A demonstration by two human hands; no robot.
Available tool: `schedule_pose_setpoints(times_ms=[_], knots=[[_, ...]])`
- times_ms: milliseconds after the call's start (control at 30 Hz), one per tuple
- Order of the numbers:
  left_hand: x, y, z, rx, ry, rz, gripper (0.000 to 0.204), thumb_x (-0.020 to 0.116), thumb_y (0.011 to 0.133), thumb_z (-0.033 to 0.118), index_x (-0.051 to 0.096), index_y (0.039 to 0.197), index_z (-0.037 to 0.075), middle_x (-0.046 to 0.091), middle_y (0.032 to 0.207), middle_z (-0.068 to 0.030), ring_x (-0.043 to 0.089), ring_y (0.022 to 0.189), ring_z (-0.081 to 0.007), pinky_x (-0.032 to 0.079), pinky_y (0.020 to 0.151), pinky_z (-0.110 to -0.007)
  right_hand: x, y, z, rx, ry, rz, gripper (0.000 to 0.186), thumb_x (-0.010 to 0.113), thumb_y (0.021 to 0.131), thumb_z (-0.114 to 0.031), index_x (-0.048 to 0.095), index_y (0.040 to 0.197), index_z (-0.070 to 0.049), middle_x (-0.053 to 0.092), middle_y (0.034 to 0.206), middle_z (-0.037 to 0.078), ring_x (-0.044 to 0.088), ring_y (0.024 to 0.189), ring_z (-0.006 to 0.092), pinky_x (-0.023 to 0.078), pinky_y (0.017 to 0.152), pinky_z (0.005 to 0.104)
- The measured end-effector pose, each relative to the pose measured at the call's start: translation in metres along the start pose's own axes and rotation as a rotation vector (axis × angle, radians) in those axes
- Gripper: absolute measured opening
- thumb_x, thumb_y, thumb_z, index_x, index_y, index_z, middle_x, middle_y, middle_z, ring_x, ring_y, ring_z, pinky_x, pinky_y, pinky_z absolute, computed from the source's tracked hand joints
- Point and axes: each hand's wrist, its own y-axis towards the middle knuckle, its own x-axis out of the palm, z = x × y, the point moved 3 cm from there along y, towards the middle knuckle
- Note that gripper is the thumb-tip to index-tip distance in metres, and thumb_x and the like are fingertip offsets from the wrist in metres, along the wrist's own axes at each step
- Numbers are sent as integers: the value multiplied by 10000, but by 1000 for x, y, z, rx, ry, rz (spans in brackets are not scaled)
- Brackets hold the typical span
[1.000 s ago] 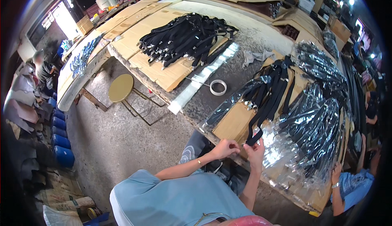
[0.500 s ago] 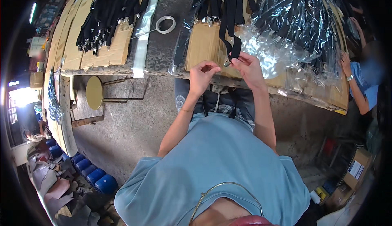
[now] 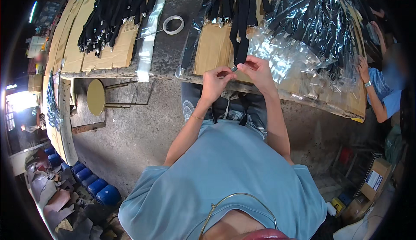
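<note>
A black suspender strap [image 3: 241,36] with a small metal clip [image 3: 235,69] at its end hangs toward me over the table's near edge. My right hand [image 3: 262,76] is closed, gripping the strap end by the clip between thumb and fingers. My left hand [image 3: 215,84] is pinched, its fingertips meeting the clip from the left. Whatever sits between those left fingertips is too small and covered to make out. Beyond, more black suspender straps [image 3: 223,8] with metal clips lie on cardboard [image 3: 211,45].
Plastic-wrapped straps [image 3: 310,19] cover the table's right side. A heap of black straps [image 3: 110,16] rests at left, near a tape roll [image 3: 173,25]. A round stool [image 3: 96,97] stands below. Another person's hand [image 3: 364,68] touches the right edge. Blue containers [image 3: 108,195] line the lower left.
My right hand has brought the strap end left and slightly down. My left fingertips, apart from the clip before, now meet it. The whole view has shifted slightly.
</note>
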Motion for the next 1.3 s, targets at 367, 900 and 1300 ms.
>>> schedule_pose_setpoints(times_ms=[367,900,1300], knots=[[3,17,7,-52,78,-94,170,698,833,125,668,876,-36,680,771,-38,593,687,-55,443,586,-192,-7,14,11,183,-121,76,170,709,818,-113,648,881,33,614,765,-20,537,724,45,439,637,217],[8,6,-29,-206,-284,-180,198,626,891,119,622,917,-76,676,810,-104,662,678,-149,508,588,-232,-3,25,42,217,73,-65,182,702,825,-193,604,756,-56,564,676,-22,528,614,56,397,546,211],[-3,18,-22,-183,-159,-205,131,665,846,72,608,860,-45,666,778,-63,587,666,-63,426,546,-208,12,30,50,297,315,-27,164,641,886,-186,592,907,-30,604,765,19,587,670,100,492,603,251]])
